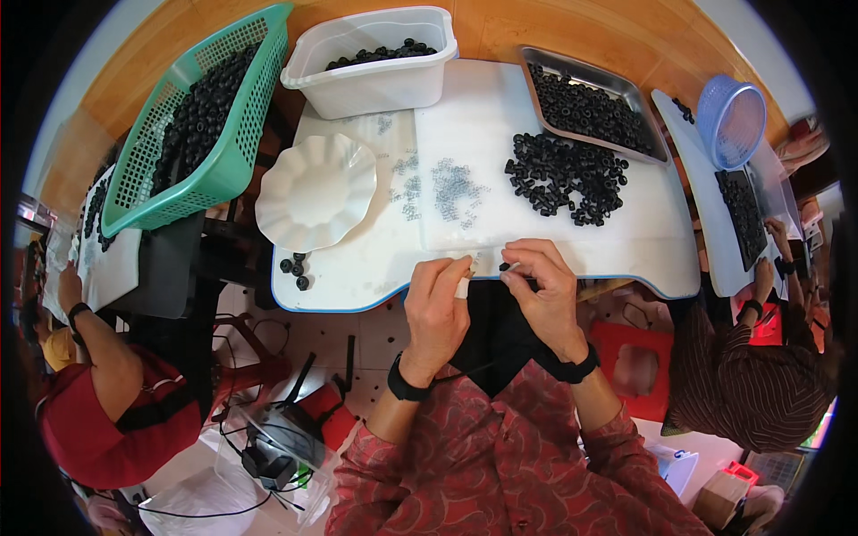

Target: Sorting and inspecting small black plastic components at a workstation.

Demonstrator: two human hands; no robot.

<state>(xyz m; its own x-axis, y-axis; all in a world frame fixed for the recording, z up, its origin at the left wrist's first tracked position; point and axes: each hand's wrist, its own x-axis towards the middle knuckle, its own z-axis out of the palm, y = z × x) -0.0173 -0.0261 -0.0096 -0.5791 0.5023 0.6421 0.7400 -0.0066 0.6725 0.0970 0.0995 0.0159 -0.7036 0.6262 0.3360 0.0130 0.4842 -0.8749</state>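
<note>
My left hand [436, 305] is at the table's front edge, its fingers closed together. A small pale piece [462, 288] shows at its thumb; I cannot tell whether it is held or wrapped on the thumb. Close by on the right, my right hand [543, 290] pinches a small black part [505, 266] between thumb and forefinger. Beyond the hands, many tiny metallic pieces [456, 189], too small to name, lie scattered on the white tabletop [357, 272]. A heap of small black ring-like parts [572, 179] spreads to their right.
A white scalloped dish [317, 192] stands at left, with several black round parts [295, 268] near it. Behind are a green basket [192, 116], a white tub [371, 67] and a metal tray [590, 103], all holding black parts. People work at left and right tables.
</note>
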